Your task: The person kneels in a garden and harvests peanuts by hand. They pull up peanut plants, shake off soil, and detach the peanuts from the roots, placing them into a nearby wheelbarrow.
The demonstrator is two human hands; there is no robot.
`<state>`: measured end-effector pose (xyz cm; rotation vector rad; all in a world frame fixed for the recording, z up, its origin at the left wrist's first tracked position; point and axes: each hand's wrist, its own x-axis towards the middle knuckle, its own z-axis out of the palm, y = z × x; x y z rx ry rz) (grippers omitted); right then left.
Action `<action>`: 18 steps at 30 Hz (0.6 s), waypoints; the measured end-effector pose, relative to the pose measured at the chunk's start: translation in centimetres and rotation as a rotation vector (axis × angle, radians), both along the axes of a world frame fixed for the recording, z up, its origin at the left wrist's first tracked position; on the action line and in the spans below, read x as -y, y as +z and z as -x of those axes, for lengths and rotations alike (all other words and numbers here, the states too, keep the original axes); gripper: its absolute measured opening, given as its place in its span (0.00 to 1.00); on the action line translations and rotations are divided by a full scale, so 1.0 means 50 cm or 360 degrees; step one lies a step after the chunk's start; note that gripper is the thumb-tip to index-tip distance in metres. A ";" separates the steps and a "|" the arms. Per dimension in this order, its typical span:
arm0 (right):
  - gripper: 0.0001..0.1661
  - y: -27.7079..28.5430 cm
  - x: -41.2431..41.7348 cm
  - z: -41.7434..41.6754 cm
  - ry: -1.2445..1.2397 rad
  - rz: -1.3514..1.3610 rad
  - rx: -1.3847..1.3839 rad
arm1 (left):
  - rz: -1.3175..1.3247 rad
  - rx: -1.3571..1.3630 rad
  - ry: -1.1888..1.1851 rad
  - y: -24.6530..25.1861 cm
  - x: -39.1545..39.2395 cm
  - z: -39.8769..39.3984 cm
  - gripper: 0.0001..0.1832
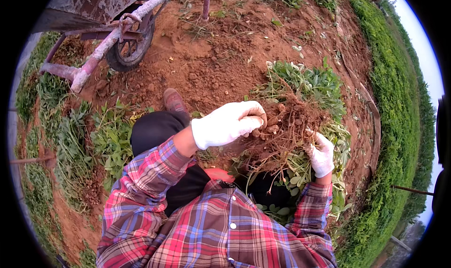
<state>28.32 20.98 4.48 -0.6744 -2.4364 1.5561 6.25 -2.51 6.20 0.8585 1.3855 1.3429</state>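
Both hands wear white knit gloves. My left hand (230, 124) has its thumb and curled fingers around pods at the left side of an uprooted peanut plant's root mass (299, 118). Tan peanut pods (272, 128) cluster among the soil-covered roots, beside those fingertips. My right hand (321, 155) grips the plant at the right edge of its roots and stems. Leafy stems hang below the roots, over my dark trousers. Past the root mass, more green peanut foliage (310, 81) lies on the soil. The inside of my left hand is hidden.
A rusty wheelbarrow (102, 53) with a black-tyred wheel (132, 53) stands at the upper left. Pulled peanut plants (75, 151) lie in rows to the left. Reddish loose soil (211, 56) lies ahead. A flat hose (375, 127) runs along the right, beside standing green plants (398, 109).
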 end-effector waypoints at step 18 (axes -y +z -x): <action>0.36 0.002 -0.005 -0.007 0.0035 -0.0260 0.0020 | -0.0232 -0.1692 0.0638 -0.055 -0.062 -0.099 0.13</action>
